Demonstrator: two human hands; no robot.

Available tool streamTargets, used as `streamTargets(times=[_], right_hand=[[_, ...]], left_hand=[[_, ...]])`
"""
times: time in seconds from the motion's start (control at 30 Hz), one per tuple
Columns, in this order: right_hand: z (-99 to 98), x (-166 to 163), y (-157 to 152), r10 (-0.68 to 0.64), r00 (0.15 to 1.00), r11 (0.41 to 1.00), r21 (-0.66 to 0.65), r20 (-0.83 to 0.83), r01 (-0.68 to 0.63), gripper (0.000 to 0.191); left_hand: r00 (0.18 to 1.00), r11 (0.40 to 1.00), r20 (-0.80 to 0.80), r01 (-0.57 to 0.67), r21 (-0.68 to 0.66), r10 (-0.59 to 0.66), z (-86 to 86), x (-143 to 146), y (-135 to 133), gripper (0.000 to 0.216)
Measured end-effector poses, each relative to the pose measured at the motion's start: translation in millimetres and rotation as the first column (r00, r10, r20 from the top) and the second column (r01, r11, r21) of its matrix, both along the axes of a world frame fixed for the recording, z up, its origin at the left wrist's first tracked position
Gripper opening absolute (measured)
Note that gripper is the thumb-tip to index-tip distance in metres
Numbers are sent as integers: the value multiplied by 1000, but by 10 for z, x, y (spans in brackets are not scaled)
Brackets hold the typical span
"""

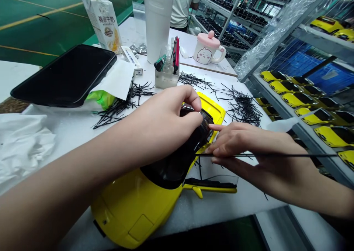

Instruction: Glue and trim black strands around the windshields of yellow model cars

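Note:
A yellow model car [138, 203] with a black roof and windows lies on the white table, one door [211, 186] swung out to the right. My left hand [179, 114] reaches over the roof, its thumb and index finger curled close together near the far window; whatever lies between them is hidden. From the right, my right hand [238, 144] pinches a long thin black strip [298, 155], whose near end reaches the car's side. The index fingertip of that hand touches the car by the window edge.
Short black strips [243, 105] lie in heaps around the car. Behind stand a small bin [166, 79] of tools, a white tumbler [158, 22], a lidded mug [206, 53] and a milk carton [103, 26]. A phone [66, 74] is at left; racks of yellow model cars [312, 114] stand right.

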State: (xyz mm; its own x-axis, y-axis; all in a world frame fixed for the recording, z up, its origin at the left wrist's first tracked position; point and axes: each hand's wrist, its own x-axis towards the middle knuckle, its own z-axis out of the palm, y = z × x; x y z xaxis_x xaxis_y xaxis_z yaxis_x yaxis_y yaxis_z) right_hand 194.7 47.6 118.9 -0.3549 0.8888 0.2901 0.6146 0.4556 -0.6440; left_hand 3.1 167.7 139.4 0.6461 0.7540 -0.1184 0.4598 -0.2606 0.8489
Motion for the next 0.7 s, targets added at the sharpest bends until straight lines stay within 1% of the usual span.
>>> streamTargets(times=[0.1, 0.17, 0.27, 0.37, 0.47, 0.57, 0.7], right_hand=[[51, -57, 18, 29, 994, 999, 28, 103, -32, 13], [58, -86, 28, 1, 993, 999, 31, 116, -5, 12], [37, -104, 36, -44, 998, 999, 2, 35, 44, 13], [12, -90, 31, -49, 994, 997, -56, -99, 44, 16], [22, -55, 12, -76, 982, 995, -74, -171, 64, 15], [41, -12, -9, -83, 983, 994, -79, -165, 71, 16], [4, 11, -21, -37, 991, 997, -78, -128, 28, 19]], left_hand=[[999, 999, 29, 32, 12, -32, -5, -1, 4, 6], [998, 999, 43, 46, 25, -47, -9, -6, 10, 7], [998, 998, 11, 59, 12, -59, -10, -14, 17, 7], [997, 997, -32, 70, 8, -70, 3, -18, 16, 8], [997, 998, -62, 56, 23, -54, 30, -18, 4, 9], [997, 998, -71, 46, 46, -43, 56, -22, -10, 12], [995, 998, -89, 41, 51, -37, 68, -30, -7, 13]])
